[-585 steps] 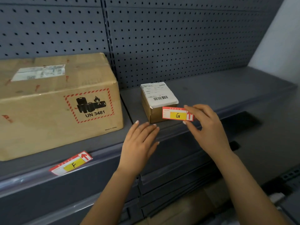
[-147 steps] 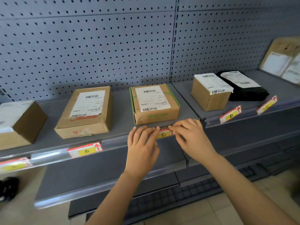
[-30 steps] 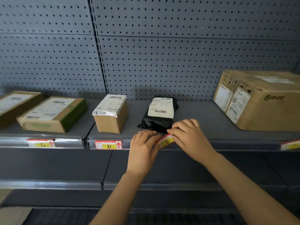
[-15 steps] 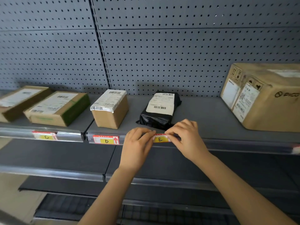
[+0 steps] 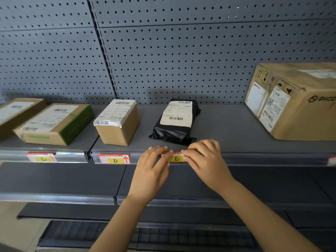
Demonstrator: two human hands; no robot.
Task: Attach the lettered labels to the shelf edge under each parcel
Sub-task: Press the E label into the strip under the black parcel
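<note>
Pegboard [image 5: 181,60] fills the back, grey and dotted, and below it runs the grey shelf [image 5: 227,128] with its clear edge strip [image 5: 263,158] along the front. Big carton [image 5: 298,113] sits far right, stickers on its near face. Over on the left, a flat box [image 5: 54,124] with green tape lies just beside another flat box [image 5: 16,113] cut off by the frame. Then the small box [image 5: 118,131], a white shipping slip folded over its top, and right next to it the black parcel [image 5: 174,131], close to the shelf front. My left hand [image 5: 151,171] reaches up from below, fingers nearly straight, tips pressing the left end of label E [image 5: 176,158]. My right hand [image 5: 207,160] comes in from the other side, fingers bent over the label's right end; the thumb is hidden, so I cannot tell whether it pinches or only presses. Label E lies level on the edge strip, directly under the black parcel, between my two hands. Label D [image 5: 114,158] sits in the strip under the small box, red arrow pointing up, and label C [image 5: 42,157] sits under the green-taped box.
</note>
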